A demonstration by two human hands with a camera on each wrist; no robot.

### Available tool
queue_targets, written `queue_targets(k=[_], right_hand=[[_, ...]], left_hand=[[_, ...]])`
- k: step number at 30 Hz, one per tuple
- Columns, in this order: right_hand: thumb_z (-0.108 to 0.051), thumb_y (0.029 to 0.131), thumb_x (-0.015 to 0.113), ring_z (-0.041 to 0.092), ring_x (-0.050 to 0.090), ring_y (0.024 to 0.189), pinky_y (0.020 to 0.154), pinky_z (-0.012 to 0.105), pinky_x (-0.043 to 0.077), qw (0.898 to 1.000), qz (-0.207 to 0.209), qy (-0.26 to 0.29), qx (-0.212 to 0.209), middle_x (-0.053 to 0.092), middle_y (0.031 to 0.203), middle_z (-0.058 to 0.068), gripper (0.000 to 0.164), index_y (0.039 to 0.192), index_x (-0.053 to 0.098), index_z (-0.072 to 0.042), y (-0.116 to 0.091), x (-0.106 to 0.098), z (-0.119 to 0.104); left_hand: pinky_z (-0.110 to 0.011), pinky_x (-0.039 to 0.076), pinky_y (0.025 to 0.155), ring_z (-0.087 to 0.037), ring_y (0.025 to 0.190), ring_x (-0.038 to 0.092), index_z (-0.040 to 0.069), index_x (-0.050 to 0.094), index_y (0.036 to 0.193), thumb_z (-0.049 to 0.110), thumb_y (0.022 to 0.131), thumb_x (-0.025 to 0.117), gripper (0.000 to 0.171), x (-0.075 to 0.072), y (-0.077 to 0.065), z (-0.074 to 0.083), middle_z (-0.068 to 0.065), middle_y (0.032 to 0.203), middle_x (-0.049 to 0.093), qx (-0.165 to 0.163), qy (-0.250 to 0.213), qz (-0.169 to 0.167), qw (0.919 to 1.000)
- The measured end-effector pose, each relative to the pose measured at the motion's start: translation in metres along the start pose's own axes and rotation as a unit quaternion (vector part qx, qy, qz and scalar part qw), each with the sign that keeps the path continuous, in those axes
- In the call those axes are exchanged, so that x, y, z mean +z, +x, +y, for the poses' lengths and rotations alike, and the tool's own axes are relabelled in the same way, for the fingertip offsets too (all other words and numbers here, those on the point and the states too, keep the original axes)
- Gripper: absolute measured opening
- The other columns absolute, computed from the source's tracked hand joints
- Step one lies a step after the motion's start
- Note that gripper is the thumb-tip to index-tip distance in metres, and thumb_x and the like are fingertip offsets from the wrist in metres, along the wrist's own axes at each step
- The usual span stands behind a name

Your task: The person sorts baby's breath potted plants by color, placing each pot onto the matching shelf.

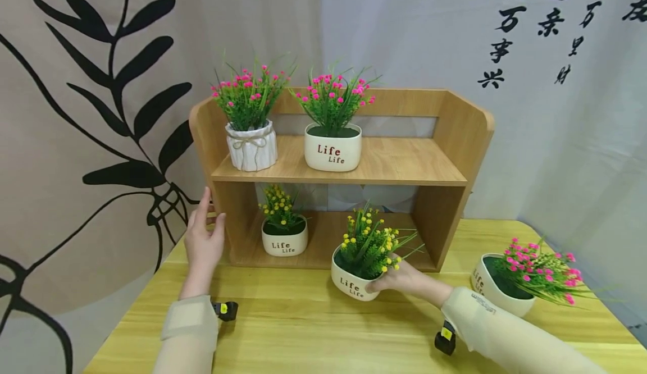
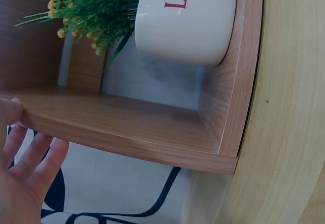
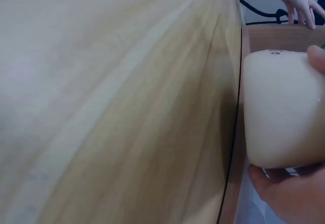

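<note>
My right hand (image 1: pixel 404 278) grips a potted plant (image 1: pixel 354 285) with yellow flowers by its white "Life" pot. The pot is tilted slightly in front of the lower shelf, right of centre. In the right wrist view, the thumb and fingers hold the pot (image 3: pixel 284 109) from opposite sides. My left hand (image 1: pixel 204 245) touches the left side panel of a two-tier wooden shelf (image 1: pixel 328 182), its fingers fairly straight along the outside and the thumb at the front edge (image 2: pixel 127 145). Another yellow-flowered plant (image 1: pixel 285 245) stands on the lower tier at the left.
On the upper tier are two pink-flowered plants, one in a ribbed white pot (image 1: pixel 253 148) tied with twine, one in a "Life" pot (image 1: pixel 332 150). A third pink-flowered plant (image 1: pixel 505 292) leans on the table (image 1: pixel 283 329) beyond my right forearm. A printed curtain (image 1: pixel 404 37) hangs behind.
</note>
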State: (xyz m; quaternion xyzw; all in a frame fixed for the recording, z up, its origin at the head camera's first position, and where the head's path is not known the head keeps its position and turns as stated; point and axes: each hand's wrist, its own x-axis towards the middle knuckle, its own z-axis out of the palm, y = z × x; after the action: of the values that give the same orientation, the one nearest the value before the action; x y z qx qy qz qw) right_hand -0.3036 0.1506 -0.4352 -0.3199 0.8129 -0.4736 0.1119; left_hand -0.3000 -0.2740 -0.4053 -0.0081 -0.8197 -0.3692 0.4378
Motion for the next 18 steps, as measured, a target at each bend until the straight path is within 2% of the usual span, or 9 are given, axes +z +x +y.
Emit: queue_targets(k=[3,6,8,10,18], right_hand=[[-0.015,0.069,0.083,0.025,0.057,0.111,0.097,0.041,0.043,1.000,0.009,-0.002,0.007,0.063,0.120,0.012,0.072,0.130,0.052,0.003,0.006,0.001,0.003],[-0.013,0.068,0.083,0.026,0.057,0.110,0.097,0.043,0.042,1.000,0.013,0.005,0.011,0.063,0.119,0.012,0.071,0.130,0.052,0.003,0.012,0.002,0.004],[-0.010,0.069,0.083,0.027,0.057,0.110,0.097,0.044,0.042,1.000,0.014,0.005,0.012,0.063,0.118,0.014,0.070,0.129,0.052,0.004,0.013,0.002,-0.003],[-0.010,0.069,0.082,0.027,0.057,0.109,0.096,0.043,0.043,1.000,0.016,0.001,0.013,0.063,0.118,0.015,0.069,0.129,0.051,0.005,0.015,0.002,-0.002],[-0.011,0.068,0.083,0.029,0.055,0.114,0.101,0.048,0.040,1.000,0.022,0.001,-0.005,0.060,0.123,0.015,0.075,0.133,0.048,0.002,0.029,0.000,0.011]], left_hand=[[-0.034,0.048,0.068,-0.036,0.091,0.062,0.031,0.032,0.152,0.006,0.095,0.061,0.069,0.000,0.000,0.000,-0.022,0.116,0.055,0.001,0.001,0.001,1.0000],[-0.025,0.046,0.068,-0.035,0.091,0.063,0.031,0.033,0.152,0.006,0.095,0.061,0.069,0.001,0.000,0.000,-0.022,0.116,0.055,0.003,0.001,0.002,1.0000],[-0.018,0.042,0.068,-0.035,0.091,0.063,0.031,0.033,0.152,0.006,0.095,0.061,0.068,0.000,0.000,0.000,-0.022,0.115,0.055,0.003,0.000,0.002,1.0000],[-0.016,0.041,0.067,-0.035,0.090,0.063,0.030,0.034,0.152,0.006,0.095,0.061,0.068,0.000,0.000,0.001,-0.022,0.115,0.056,0.002,-0.001,0.003,1.0000],[-0.026,0.046,0.067,-0.036,0.091,0.063,0.029,0.033,0.152,0.004,0.094,0.062,0.069,0.000,0.000,0.000,-0.022,0.114,0.055,0.004,-0.001,0.003,1.0000]])
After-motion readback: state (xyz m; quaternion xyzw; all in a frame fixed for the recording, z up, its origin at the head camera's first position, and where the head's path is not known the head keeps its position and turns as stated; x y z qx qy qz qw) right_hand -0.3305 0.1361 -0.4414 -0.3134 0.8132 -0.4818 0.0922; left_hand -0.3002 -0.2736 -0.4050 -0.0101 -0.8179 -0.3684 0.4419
